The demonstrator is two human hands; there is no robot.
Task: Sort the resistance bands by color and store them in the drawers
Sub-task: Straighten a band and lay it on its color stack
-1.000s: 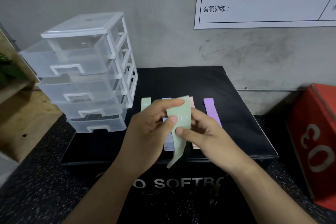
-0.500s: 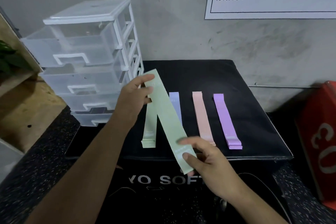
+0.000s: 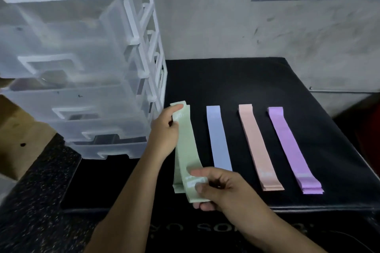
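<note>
Your left hand point(image 3: 164, 135) pinches the far end of a green resistance band point(image 3: 187, 146) between thumb and fingers, and your right hand point(image 3: 222, 189) pinches the near end, holding it over the green stack point(image 3: 176, 172) by the left edge of the black soft box point(image 3: 246, 80). You seem to be finishing the colour sort. Lay the band flat on that stack, then load the clear drawer unit point(image 3: 82, 68) alongside.

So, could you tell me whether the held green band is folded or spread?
Spread out: left hand pinches green band at far end, right hand at near end.
</note>
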